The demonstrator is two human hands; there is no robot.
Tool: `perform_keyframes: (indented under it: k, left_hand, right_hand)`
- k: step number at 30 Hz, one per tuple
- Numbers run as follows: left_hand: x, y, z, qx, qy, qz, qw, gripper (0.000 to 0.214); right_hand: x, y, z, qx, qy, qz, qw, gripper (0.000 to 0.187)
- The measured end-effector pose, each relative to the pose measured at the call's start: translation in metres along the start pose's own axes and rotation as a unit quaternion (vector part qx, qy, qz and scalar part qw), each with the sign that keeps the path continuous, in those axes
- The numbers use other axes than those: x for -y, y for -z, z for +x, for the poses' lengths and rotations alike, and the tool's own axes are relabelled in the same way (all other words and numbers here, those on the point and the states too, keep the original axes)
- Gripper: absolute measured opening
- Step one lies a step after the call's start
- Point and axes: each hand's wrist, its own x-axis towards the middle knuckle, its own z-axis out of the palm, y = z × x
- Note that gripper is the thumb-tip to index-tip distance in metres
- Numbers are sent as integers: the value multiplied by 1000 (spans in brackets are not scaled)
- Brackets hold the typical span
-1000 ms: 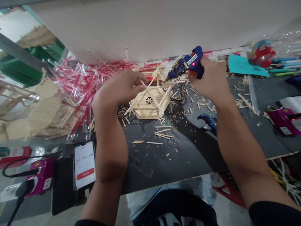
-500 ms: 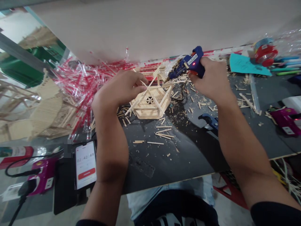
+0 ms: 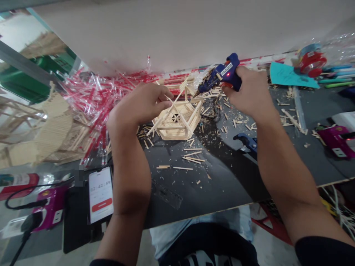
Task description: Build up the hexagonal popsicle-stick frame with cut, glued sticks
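Currently, apparent gluing step. Left hand closed, fingertips pinching thin wooden stick at top of hexagonal stick frame, frame resting on dark bench. Right hand closed around blue hot glue gun, just right of frame. Nozzle near upper joint; joint calls for glue. Loose sticks before frame.
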Motion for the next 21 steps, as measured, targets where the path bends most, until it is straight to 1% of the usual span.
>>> perform_keyframes:
  k: [3,6,10,13,21]
  left_hand:
    - [0,0,0,2,-3,2,1000,41]
    - [1,1,0,-4,-12,9,1000,41]
    - [3,1,0,-3,-14,8,1000,40]
    - [3,1,0,-5,-18,2,1000,41]
    - [-1,0,-1,-7,-14,9,1000,40]
  right_hand:
    - [-1,0,0,-2,-14,-5,1000,33]
    - [0,7,-1,-1,-30,-15,999,28]
    - [-1,23,-3,21,-42,-39,998,35]
    - [-2,31,-4,33,-59,-54,996,35]
    - [-6,33,-3,50,-56,-58,995,39]
